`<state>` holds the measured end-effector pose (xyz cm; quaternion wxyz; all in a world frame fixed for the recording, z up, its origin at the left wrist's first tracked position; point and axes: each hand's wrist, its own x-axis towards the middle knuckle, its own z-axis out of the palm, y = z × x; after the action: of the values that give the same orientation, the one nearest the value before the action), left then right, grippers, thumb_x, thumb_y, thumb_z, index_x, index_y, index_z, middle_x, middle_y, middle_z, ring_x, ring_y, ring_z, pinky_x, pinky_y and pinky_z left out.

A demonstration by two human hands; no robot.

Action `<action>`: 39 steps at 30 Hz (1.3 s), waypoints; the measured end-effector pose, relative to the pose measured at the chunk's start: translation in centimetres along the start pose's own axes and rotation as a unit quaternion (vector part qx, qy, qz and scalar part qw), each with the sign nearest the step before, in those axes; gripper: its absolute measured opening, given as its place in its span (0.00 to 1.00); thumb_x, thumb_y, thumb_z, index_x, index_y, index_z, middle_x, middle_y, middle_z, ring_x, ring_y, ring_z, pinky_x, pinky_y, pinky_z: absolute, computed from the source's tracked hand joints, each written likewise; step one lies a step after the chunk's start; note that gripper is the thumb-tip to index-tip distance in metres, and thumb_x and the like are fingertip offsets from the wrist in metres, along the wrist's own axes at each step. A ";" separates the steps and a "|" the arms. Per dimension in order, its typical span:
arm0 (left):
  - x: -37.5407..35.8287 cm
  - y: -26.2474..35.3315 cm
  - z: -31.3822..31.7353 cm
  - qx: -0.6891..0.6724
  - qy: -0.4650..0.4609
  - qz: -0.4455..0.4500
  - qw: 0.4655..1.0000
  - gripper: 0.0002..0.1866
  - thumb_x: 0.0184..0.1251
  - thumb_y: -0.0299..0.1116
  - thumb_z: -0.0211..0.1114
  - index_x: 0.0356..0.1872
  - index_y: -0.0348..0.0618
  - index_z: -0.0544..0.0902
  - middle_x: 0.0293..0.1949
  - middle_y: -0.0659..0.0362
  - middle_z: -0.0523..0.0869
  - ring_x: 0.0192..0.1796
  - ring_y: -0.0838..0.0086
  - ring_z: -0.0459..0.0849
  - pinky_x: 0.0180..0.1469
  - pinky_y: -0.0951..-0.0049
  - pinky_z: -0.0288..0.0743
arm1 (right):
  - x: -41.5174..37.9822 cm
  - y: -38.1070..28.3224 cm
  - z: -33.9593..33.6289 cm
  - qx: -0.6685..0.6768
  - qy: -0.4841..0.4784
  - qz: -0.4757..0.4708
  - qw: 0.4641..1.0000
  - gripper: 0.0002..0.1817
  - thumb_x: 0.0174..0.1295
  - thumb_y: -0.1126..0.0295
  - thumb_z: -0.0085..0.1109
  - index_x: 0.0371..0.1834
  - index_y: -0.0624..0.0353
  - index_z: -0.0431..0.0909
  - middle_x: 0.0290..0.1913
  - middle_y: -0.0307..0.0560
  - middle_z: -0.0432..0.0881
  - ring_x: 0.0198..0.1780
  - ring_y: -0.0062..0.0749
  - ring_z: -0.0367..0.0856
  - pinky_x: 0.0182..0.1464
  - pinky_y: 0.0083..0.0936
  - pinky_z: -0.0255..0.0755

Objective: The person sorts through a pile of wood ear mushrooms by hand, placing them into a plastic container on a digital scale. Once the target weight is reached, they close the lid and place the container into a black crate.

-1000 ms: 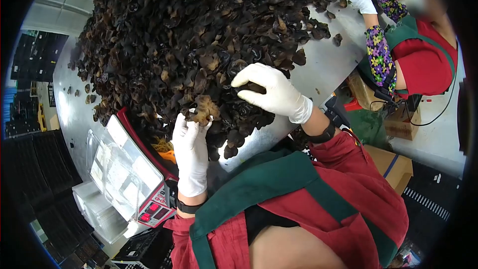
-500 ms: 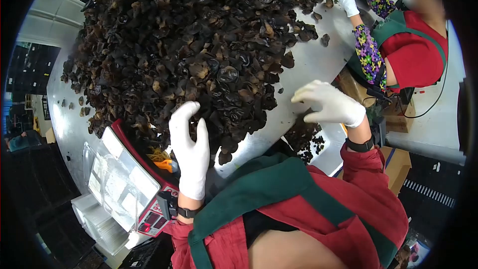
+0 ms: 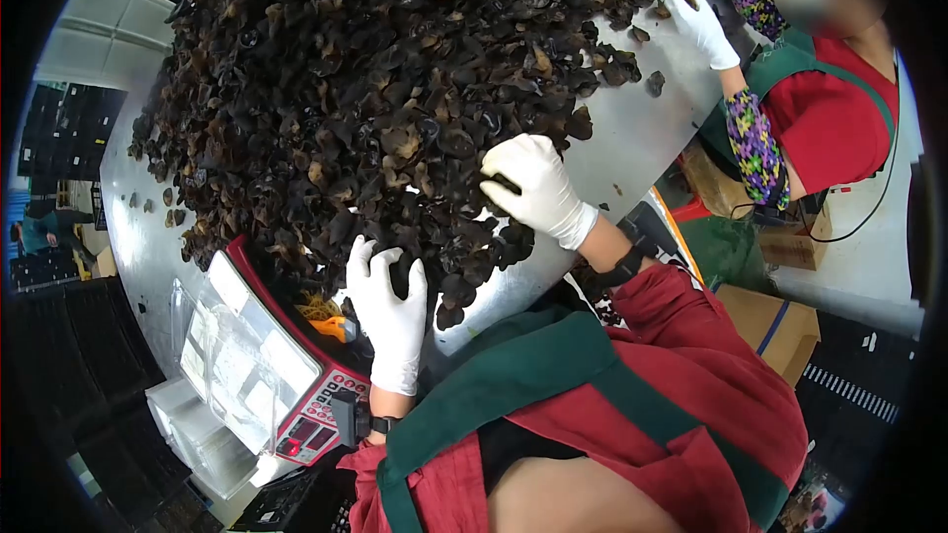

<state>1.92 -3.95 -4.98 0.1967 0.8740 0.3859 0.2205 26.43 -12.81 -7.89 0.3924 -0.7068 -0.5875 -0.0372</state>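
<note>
A large pile of dark brown wood ear mushrooms (image 3: pixel 375 69) covers much of the metal table. At its near edge, my white-gloved left hand (image 3: pixel 387 316) curls its fingers and thumb about a dark wood ear piece. My right hand (image 3: pixel 541 190), gloved in white too, lies at the pile's right edge, its bent fingers and thumb closed around a piece mostly hidden by the glove. Left of my left hand stands a red scale (image 3: pixel 321 405) with a plastic-covered top, and an orange-handled tool (image 3: pixel 333 326) lies beside it.
A co-worker (image 3: pixel 825 118) at the table's right side handles a small dark piece with gloved hands. Clear plastic containers (image 3: pixel 202 434) are stacked beyond the scale. A cardboard box (image 3: pixel 765 321) sits low at right. Bare metal table (image 3: pixel 632 128) shows right of the pile.
My right hand has moved left from beyond the table edge onto the pile and closed. My left hand has shifted slightly down, its fingers curling in. The co-worker's hands have moved apart.
</note>
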 end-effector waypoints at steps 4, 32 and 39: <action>-0.5 0.2 -0.3 -0.077 0.043 -0.030 0.996 0.11 0.59 0.24 0.72 0.41 0.40 0.80 0.54 0.47 0.79 0.64 0.51 0.77 0.64 0.58 0.71 | 1.1 -0.4 -0.3 0.024 -0.022 0.042 0.999 0.07 0.54 0.67 0.69 0.34 0.50 0.81 0.36 0.35 0.81 0.43 0.36 0.79 0.51 0.33 0.67; 6.0 3.7 -2.2 -0.102 0.060 0.068 0.991 0.26 0.61 0.20 0.68 0.62 0.40 0.78 0.65 0.47 0.76 0.68 0.54 0.75 0.71 0.59 0.67 | 9.2 -2.3 -0.9 0.222 -0.235 0.031 0.946 0.15 0.64 0.64 0.68 0.49 0.62 0.83 0.52 0.48 0.84 0.56 0.40 0.80 0.62 0.33 0.73; 8.1 4.5 0.1 -0.470 -0.051 -0.121 0.873 0.11 0.67 0.19 0.66 0.49 0.39 0.84 0.36 0.68 0.83 0.37 0.88 0.77 0.42 0.84 0.73 | 7.3 -2.5 -2.1 0.315 -0.267 0.135 0.901 0.11 0.71 0.67 0.59 0.44 0.65 0.81 0.39 0.45 0.80 0.44 0.33 0.79 0.50 0.31 0.73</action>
<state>9.52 -0.67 -0.85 0.6289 0.6348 0.3285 0.3059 27.38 -8.21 -1.40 0.4245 -0.6022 -0.5501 0.3930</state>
